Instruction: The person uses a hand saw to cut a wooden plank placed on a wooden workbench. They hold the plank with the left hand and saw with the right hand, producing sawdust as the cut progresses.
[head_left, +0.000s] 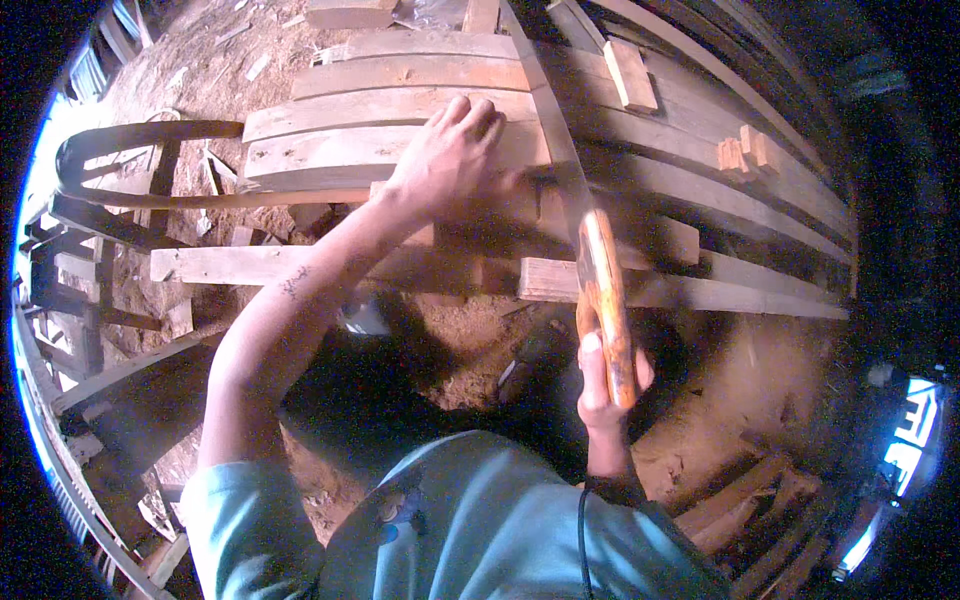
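Observation:
My right hand (598, 395) is closed round the wooden handle of a handsaw (602, 275). The saw's long blade points away from me, lying across the boards near their right ends. To its left, my left hand (452, 152) presses down on a pale wooden plank (330, 150), its fingers bent over it. The thumb side is partly hidden in shadow. Several similar planks lie side by side beyond that one. Whether the saw teeth have cut into the wood cannot be made out.
Long boards (720, 205) run off to the right, with small wood blocks (748, 152) and a short offcut (630, 75) on top. Nearer me lies another beam (225, 265). A curved strip (150, 135) loops out at the left. Sawdust and scraps cover the ground.

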